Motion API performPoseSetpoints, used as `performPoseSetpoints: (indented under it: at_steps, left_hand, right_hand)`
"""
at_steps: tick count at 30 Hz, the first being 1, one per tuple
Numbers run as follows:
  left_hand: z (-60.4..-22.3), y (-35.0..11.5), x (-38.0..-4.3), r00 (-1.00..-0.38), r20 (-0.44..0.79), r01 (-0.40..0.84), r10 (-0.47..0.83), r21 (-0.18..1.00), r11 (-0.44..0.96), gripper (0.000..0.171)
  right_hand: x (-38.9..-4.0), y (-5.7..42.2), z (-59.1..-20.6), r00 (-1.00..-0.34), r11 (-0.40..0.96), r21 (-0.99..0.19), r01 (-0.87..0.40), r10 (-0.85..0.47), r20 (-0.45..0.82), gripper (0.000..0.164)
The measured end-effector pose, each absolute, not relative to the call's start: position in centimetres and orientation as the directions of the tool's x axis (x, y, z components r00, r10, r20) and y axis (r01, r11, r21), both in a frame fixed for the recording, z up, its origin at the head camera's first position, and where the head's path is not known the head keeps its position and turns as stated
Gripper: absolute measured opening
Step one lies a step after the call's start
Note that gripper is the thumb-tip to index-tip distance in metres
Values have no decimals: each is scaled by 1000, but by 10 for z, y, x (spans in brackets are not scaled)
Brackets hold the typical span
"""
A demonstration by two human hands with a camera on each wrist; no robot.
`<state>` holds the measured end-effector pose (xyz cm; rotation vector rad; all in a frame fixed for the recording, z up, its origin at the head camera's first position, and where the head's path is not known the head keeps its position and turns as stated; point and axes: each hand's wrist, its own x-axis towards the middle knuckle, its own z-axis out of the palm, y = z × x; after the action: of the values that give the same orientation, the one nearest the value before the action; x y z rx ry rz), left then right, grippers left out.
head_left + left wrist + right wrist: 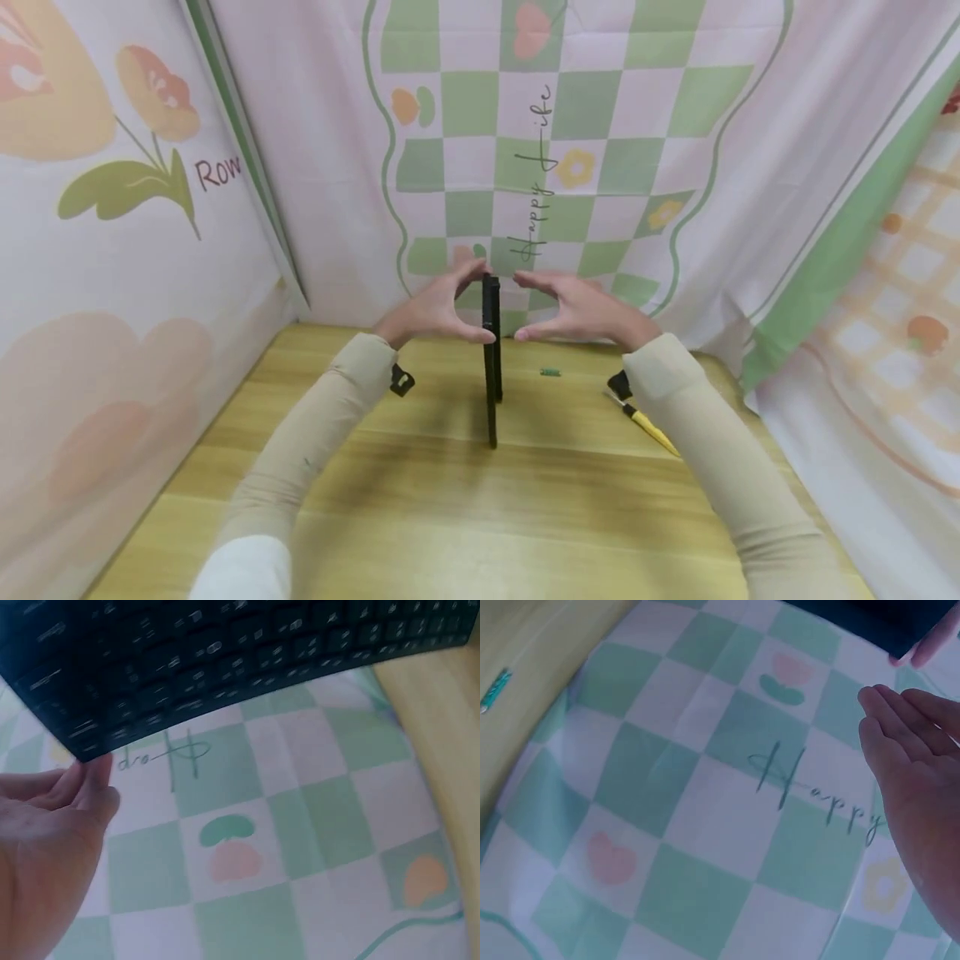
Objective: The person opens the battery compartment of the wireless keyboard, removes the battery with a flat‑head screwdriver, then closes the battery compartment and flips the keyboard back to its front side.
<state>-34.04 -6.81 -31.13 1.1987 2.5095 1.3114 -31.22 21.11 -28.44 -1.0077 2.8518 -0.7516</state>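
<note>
A black keyboard (491,367) stands upright on its edge, seen nearly edge-on in the head view. My left hand (438,304) holds its upper end, thumb on the near side and fingers at the far side. Rows of keys on the keyboard (225,660) face the left wrist camera, and fingertips meet its lower corner there. The right hand (581,308) is raised just right of the keyboard, thumb and fingers spread apart with nothing between them. From the right wrist view, the plain dark back of the keyboard (892,619) lies beyond the extended fingers (904,724).
On the wooden table (450,517), a small green piece (551,372) lies right of the keyboard. A yellow-handled tool (652,431) rests by the right forearm. Printed cloth curtains (322,167) rise at the back and both sides.
</note>
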Motion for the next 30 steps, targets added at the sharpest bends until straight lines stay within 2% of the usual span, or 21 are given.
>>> performPoseSetpoints:
  at_steps: [8, 17, 23, 30]
  left_hand:
    - [-343, -63, -340, -700, 360, 538, 617, 834, 124, 121]
    - [-372, -60, -342, -684, 361, 497, 634, 866, 43, 122]
    - [-405, -61, -343, -676, 267, 471, 687, 873, 124, 131]
    - [-444, -64, -342, -697, 40, 411, 716, 841, 353, 132]
  right_hand:
    - [-314, 178, -267, -766, 689, -360, -629, -629, 133, 114]
    - [-319, 169, -265, -763, 710, -307, -633, -638, 98, 115]
    - [-320, 184, -270, -784, 707, -363, -607, -606, 132, 111]
    - [-320, 236, -286, -842, 688, -510, -516, -515, 159, 108]
